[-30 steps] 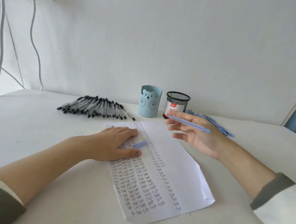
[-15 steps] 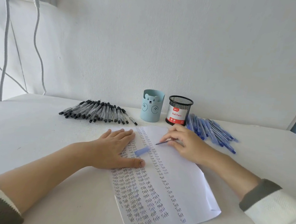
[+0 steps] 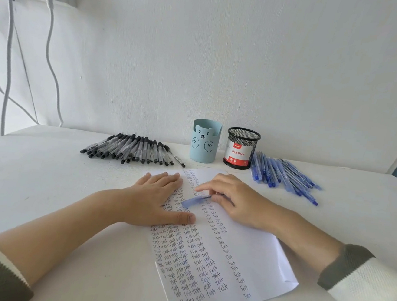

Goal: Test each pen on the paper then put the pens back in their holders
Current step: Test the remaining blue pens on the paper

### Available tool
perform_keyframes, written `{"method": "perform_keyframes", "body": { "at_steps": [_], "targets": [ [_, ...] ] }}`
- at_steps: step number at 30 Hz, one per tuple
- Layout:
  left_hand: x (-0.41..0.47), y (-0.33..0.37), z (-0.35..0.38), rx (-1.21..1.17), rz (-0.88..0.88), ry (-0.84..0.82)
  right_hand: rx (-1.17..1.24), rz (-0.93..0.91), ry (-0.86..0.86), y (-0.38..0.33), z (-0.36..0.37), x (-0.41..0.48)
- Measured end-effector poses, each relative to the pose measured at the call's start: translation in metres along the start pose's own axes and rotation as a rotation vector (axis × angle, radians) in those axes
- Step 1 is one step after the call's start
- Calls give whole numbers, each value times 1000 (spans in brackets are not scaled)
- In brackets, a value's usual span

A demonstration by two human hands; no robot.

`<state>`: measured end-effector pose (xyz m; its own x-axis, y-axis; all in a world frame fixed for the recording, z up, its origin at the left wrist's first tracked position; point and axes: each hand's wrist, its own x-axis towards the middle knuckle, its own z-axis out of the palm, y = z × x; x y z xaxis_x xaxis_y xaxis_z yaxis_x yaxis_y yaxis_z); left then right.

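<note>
Slid left since before, right hand (image 3: 234, 200) pinches the pen (image 3: 210, 196), tip meeting the loose cap (image 3: 192, 202) on the paper (image 3: 242, 263) — cap's long axis points down-left from those fingers (image 3: 204, 187) — left hand (image 3: 156, 197) lies flat beside it

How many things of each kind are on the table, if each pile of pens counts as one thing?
Pen holders: 2, the blue bear holder and the black mesh holder
Pen piles: 2, black pens and blue pens
Sheet of paper: 1
Loose cap: 1
Pen in the right hand: 1
Total: 7
</note>
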<state>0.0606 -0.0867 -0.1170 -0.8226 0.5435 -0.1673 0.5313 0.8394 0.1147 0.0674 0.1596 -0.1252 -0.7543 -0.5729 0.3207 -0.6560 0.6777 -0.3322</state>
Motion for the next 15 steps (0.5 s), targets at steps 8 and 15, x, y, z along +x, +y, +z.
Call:
{"method": "perform_keyframes", "body": {
  "at_steps": [8, 15],
  "targets": [
    [-1, -3, -2, -52, 50, 1, 60, 124, 261, 0, -6, -3],
    [1, -6, -4, -89, 145, 108, 631, 623, 417, -12, -48, 0]
  ]
}}
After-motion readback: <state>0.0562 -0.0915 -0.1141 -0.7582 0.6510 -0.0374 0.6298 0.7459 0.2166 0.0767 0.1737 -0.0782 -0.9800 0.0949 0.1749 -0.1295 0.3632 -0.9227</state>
